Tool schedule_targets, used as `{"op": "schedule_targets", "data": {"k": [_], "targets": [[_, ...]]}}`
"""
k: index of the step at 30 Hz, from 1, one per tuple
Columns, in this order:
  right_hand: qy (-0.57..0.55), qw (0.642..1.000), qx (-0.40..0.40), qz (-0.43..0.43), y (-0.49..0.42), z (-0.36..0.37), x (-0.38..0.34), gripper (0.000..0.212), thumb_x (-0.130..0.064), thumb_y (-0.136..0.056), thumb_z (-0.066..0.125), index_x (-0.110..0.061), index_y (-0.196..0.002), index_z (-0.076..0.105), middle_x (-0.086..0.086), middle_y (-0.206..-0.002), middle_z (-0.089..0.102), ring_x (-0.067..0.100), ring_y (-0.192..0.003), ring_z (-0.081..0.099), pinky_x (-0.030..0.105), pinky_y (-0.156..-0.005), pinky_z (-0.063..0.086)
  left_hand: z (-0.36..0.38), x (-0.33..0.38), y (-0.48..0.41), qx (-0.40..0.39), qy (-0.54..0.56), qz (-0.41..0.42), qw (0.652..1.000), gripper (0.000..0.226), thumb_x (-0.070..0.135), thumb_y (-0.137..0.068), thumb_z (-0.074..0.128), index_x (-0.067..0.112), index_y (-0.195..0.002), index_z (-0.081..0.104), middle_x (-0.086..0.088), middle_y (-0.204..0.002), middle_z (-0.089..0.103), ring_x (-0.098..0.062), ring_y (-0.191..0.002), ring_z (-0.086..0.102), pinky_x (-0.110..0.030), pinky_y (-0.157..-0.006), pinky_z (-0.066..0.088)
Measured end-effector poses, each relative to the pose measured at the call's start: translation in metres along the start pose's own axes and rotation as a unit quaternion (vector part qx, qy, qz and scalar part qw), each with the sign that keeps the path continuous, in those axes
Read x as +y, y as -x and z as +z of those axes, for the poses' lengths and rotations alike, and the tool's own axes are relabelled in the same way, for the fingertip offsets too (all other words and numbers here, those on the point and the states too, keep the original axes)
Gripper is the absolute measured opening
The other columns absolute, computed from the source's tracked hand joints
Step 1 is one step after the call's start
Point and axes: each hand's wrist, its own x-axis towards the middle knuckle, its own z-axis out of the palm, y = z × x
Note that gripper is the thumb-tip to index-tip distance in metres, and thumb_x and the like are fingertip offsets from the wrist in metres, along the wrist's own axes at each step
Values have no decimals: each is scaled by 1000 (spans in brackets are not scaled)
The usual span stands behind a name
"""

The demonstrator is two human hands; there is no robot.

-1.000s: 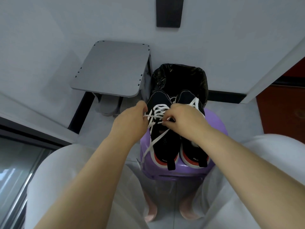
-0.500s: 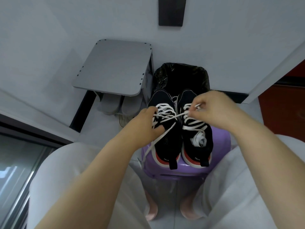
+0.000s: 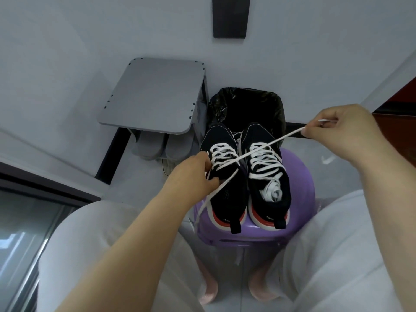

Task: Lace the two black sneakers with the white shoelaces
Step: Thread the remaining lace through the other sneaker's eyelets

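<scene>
A round purple stool (image 3: pixel 300 176) stands on the pale gray floor (image 3: pixel 139 183) and carries 2 black sneakers side by side, touching, heels toward the person. The left sneaker (image 3: pixel 227 199) and the right sneaker (image 3: pixel 258 136) stand upright. Behind the stool, a black-lined bin (image 3: pixel 245 104) is on the floor

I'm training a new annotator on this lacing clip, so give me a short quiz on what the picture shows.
1. True or false: the right hand pinches a white shoelace stretched over the right sneaker.
2. Both sneakers stand on: A) a purple stool; B) a grey shelf; C) the floor.
3. Which sneaker does the left hand grip?
Key: 1 true. 2 A. 3 the left sneaker.
</scene>
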Motion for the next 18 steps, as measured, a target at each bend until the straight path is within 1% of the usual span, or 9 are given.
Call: {"op": "schedule_targets", "data": {"k": [4, 6, 8, 9, 10, 12, 14, 15, 18], "targets": [[13, 1000, -2, -21, 2, 4, -2, 6, -16, -80, 70, -12, -77, 67, 8, -77, 68, 25, -79, 62, 21, -62, 39, 0, 5, 6, 22, 4, 14, 1000, 31, 33, -82, 66, 18, -94, 41, 2, -93, 47, -15, -77, 47, -24, -65, 35], [6, 998, -49, -46, 7, 12, -5, 9, -19, -81, 70, -19, -88, 64, -1, -84, 67, 10, -78, 60, 12, -62, 38, 2, 11, 11, 50, -18, 59, 997, 33, 39, -83, 65, 21, -102, 46, 4, -98, 41, -15, -91, 45, -23, -74, 37], [5, 989, -117, -86, 14, 22, -10, 21, -25, -86, 65, -26, -106, 58, -12, -81, 58, 0, -72, 54, 7, -62, 36, 7, 17, 14, 60, -79, 92, 991, 39, 47, -83, 62, 24, -114, 53, 3, -108, 41, -15, -104, 40, -23, -87, 37], [-3, 982, -157, -104, 17, 29, -12, 23, -26, -90, 59, -26, -113, 56, -12, -85, 59, 1, -77, 55, 11, -70, 39, 10, 20, 15, 55, -113, 93, 988, 41, 50, -83, 60, 26, -116, 55, 3, -111, 41, -16, -106, 37, -24, -92, 35], [-8, 973, -195, -119, 20, 36, -13, 24, -25, -95, 50, -24, -119, 56, -11, -96, 61, 4, -90, 58, 16, -81, 42, 13, 22, 14, 53, -137, 89, 985, 41, 50, -84, 60, 26, -117, 56, 2, -114, 40, -16, -107, 36, -25, -94, 34], [20, 954, -253, -159, 25, 49, -13, 30, -19, -99, 39, -22, -123, 58, -13, -115, 57, 1, -109, 50, 18, -95, 36, 14, 23, 13, 71, -142, 84, 984, 35, 41, -86, 61, 25, -117, 56, 1, -115, 40, -18, -106, 36, -26, -95, 35], [72, 941, -277, -182, 26, 57, -12, 33, -15, -99, 40, -24, -124, 59, -18, -111, 51, -3, -106, 47, 14, -92, 34, 11, 21, 11, 109, -109, 86, 984, 29, 24, -85, 62, 20, -112, 54, -1, -114, 41, -19, -103, 36, -27, -92, 36], [86, 941, -277, -178, 26, 60, -11, 33, -14, -98, 42, -26, -123, 60, -20, -106, 53, -2, -102, 50, 15, -89, 37, 9, 19, 10, 119, -94, 87, 985, 28, 18, -84, 62, 17, -110, 52, -2, -113, 42, -19, -102, 36, -26, -89, 36], [58, 957, -247, -138, 25, 65, -9, 23, -11, -92, 52, -27, -105, 63, -16, -87, 67, 3, -88, 62, 24, -83, 50, 6, 18, 11, 108, -56, 96, 988, 24, 7, -83, 59, 13, -106, 53, -3, -113, 41, -19, -102, 38, -22, -77, 34]]}}
